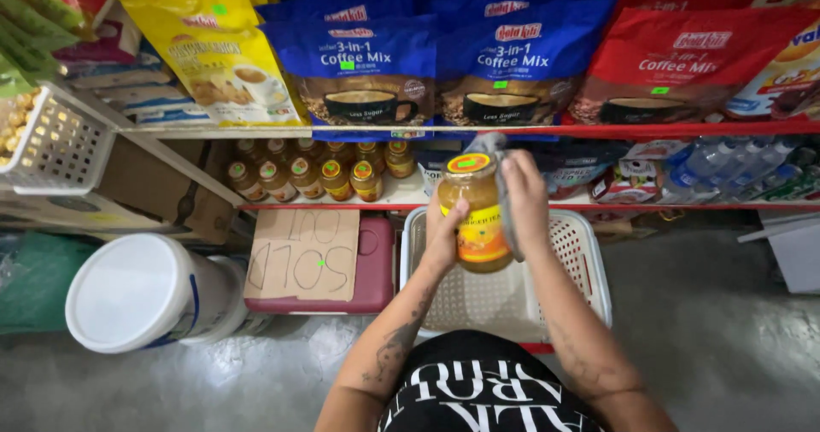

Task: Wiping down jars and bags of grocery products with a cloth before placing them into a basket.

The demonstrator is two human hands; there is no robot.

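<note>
My left hand [444,237] grips a glass jar [475,214] of amber spread with a yellow and red lid, held upright above a white plastic basket [589,265]. My right hand [525,197] presses a grey cloth [498,169] against the jar's right side and top. Both forearms reach forward from the bottom of the view. Several similar jars [325,171] stand in rows on the lower shelf to the left of the held jar.
The upper shelf [256,129] carries blue, red and yellow pouches. Plastic bottles [735,171] lie at the right on the lower shelf. On the floor stand a white lidded bucket [137,291], a maroon box [376,265] under a cardboard sign [303,252], and a white basket [60,141] hangs at the left.
</note>
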